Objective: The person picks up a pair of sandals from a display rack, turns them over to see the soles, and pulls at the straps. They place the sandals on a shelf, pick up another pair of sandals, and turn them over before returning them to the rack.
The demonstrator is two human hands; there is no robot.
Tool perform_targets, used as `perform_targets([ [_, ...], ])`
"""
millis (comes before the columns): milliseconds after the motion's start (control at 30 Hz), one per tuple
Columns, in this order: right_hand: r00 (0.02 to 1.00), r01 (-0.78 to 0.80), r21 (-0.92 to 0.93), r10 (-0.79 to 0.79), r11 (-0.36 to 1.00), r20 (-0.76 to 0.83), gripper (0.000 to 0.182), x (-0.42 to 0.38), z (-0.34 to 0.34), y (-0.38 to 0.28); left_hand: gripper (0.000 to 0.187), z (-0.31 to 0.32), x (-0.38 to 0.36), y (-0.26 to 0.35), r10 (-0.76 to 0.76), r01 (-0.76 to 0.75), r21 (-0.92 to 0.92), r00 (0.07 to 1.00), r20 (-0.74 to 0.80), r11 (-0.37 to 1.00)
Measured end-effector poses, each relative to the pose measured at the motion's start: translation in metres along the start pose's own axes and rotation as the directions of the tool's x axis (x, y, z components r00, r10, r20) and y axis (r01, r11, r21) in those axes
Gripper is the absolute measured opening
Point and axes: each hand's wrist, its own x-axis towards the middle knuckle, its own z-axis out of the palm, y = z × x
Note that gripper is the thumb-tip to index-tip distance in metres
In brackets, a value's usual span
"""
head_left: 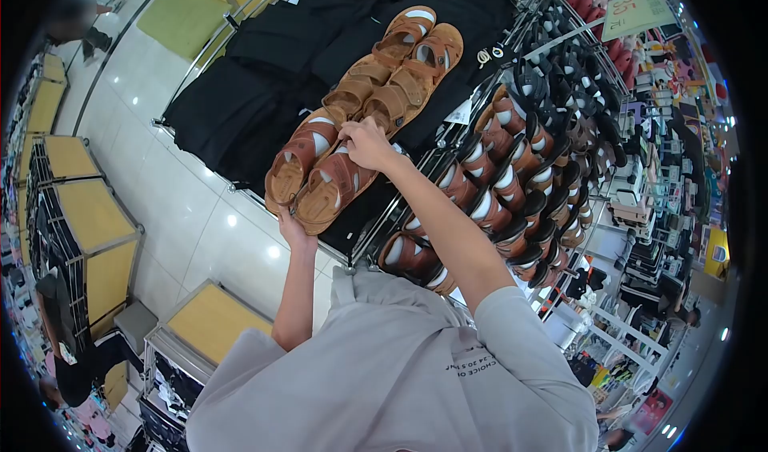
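Note:
A pair of reddish-brown sandals (324, 194) with white paper stuffing lies on black folded clothing (216, 124), near the front edge of the display. My left hand (296, 232) grips the near end of the pair from below, its thumb up at the soles and its other fingers mostly hidden. The fingers of my right hand (368, 144) are curled at the far end of the right-hand sandal. Just beyond, touching this pair, are lighter tan sandals (388, 104) with wide straps. More brown sandals (416, 32) with white stuffing lie behind them.
On the right, a rack holds several rows of brown and black sandals (508, 184). A price sign (638, 12) stands above it. Metal rails edge the display. Wooden-topped shelves (88, 212) stand across the tiled floor (176, 212), with a person (80, 380) at lower left.

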Motion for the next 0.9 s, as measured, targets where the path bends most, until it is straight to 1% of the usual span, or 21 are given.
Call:
perform_targets([
  [33, 1.000, -0.014, 0.025, 0.014, 1.000, 0.023, 0.023, 0.001, 0.001, 0.002, 0.050, 0.004, -0.003, -0.001, 0.012, -0.011, 0.023, 0.999, -0.039, 1.000],
  [133, 0.999, -0.017, 0.077, 0.015, 0.997, 0.031, 0.025, 0.004, 0.001, 0.006, 0.050, 0.008, -0.007, -0.001, 0.032, -0.025, 0.102, 0.997, -0.072, 0.994],
  [233, 0.990, -0.128, 0.277, 0.103, 0.952, 0.101, 0.031, 0.008, 0.000, 0.011, 0.052, 0.005, -0.004, 0.000, 0.070, -0.058, 0.175, 0.996, -0.063, 0.983],
  [333, 0.996, -0.084, 0.251, 0.079, 0.964, 0.029, 0.032, 0.006, 0.002, 0.011, 0.051, 0.004, 0.002, 0.001, 0.112, -0.069, 0.303, 0.986, -0.127, 0.950],
  [367, 0.994, -0.109, 0.258, 0.107, 0.960, 0.024, 0.032, 0.005, 0.002, 0.011, 0.048, 0.000, 0.006, -0.003, 0.196, -0.134, 0.415, 0.974, -0.110, 0.900],
  [433, 0.987, -0.159, 0.272, 0.161, 0.949, 0.016, 0.033, 0.003, -0.001, 0.005, 0.044, -0.003, 0.013, -0.008, 0.353, -0.250, 0.616, 0.934, -0.048, 0.747],
  [533, 0.989, -0.137, 0.248, 0.144, 0.959, -0.013, 0.028, 0.003, 0.000, 0.007, 0.041, 0.008, 0.005, -0.015, 0.480, -0.268, 0.752, 0.875, -0.072, 0.602],
  [633, 0.997, -0.018, 0.128, 0.028, 0.992, -0.077, 0.030, 0.003, 0.003, 0.015, 0.042, -0.014, 0.026, -0.017, 0.354, -0.182, 0.780, 0.934, -0.053, 0.599],
  [733, 0.991, 0.075, 0.122, -0.061, 0.990, -0.120, 0.036, -0.004, 0.000, 0.017, 0.051, -0.004, 0.023, -0.002, 0.172, -0.125, 0.806, 0.985, 0.029, 0.579],
  [833, 0.916, 0.186, 0.026, -0.164, 0.982, -0.366, 0.031, -0.034, -0.027, 0.007, 0.059, 0.013, 0.018, -0.002, 0.238, 0.046, 0.940, 0.962, -0.132, 0.337],
  [900, 0.876, 0.218, 0.041, -0.177, 0.975, -0.449, 0.031, -0.069, -0.049, 0.003, 0.063, 0.004, 0.024, -0.008, 0.354, -0.096, 0.964, 0.935, 0.002, 0.249],
])
